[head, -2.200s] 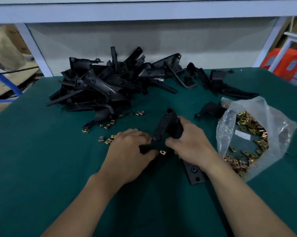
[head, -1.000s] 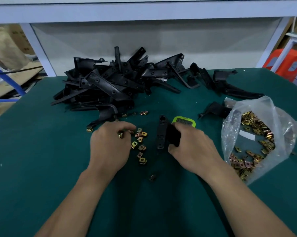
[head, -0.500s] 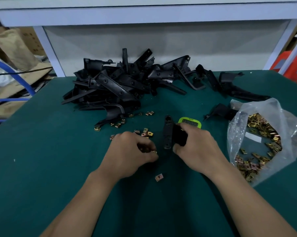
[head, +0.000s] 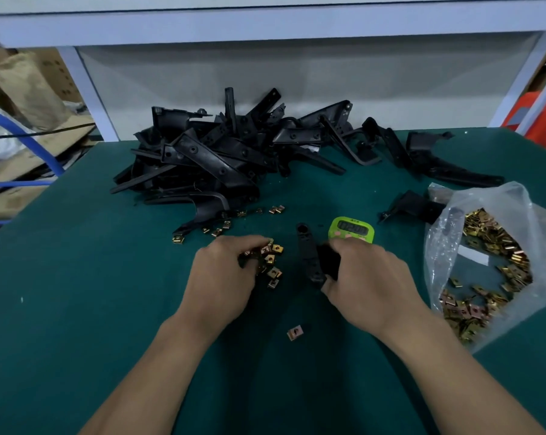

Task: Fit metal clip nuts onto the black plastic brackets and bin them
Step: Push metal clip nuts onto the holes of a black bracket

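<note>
My right hand (head: 364, 284) grips a black plastic bracket (head: 309, 255) that stands on the green table, its round-holed end pointing away from me. My left hand (head: 221, 277) lies just left of it with curled fingers over a small heap of brass-coloured clip nuts (head: 271, 262); whether it pinches one is hidden. One clip nut (head: 294, 332) lies alone nearer to me. A large pile of black brackets (head: 221, 161) sits at the back of the table.
A clear plastic bag (head: 491, 262) full of clip nuts lies at the right. A green digital timer (head: 351, 230) sits behind my right hand. More loose nuts (head: 227, 222) lie by the pile. Separate brackets (head: 413, 207) lie at the back right. Cardboard clutters the floor left.
My left hand has moved from the bracket out to the heap of loose clip nuts. My right hand has turned the bracket upright, uncovering the green timer behind it.
</note>
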{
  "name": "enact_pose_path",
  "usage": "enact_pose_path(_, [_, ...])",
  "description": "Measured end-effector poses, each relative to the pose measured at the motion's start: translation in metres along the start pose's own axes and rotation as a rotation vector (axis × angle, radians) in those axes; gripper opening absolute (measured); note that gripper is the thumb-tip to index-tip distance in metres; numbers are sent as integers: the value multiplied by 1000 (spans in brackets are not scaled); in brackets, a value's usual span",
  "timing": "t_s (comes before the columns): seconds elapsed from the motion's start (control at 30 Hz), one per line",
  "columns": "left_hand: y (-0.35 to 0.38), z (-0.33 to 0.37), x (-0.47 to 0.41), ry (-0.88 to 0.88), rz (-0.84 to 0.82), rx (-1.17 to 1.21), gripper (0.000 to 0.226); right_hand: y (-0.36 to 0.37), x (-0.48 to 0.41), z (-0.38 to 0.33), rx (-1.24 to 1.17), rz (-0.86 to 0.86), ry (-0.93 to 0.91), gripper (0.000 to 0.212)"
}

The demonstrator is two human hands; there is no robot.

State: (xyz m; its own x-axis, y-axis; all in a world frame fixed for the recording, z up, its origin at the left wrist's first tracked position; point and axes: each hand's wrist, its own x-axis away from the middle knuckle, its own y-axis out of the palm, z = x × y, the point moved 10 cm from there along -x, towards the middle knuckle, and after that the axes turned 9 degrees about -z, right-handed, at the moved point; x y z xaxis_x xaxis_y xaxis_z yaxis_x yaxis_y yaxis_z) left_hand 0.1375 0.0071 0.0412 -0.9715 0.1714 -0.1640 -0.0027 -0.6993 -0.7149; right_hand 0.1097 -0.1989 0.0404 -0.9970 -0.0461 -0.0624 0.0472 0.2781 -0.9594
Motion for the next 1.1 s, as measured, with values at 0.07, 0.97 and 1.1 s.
enact_pose_path(0.07, [-2, 16, 8, 118, 50, -134, 35, 1, 0, 1, -17, -2, 16, 27])
enact_pose_path(0.97, [9, -6, 3, -78, 81, 486, 27, 11, -6, -1, -256, 9, -37, 24])
enact_pose_path(1.1, [10, -15, 5, -137, 90, 510, 24, 13, -6, 2, -285, 2, -11, 26])
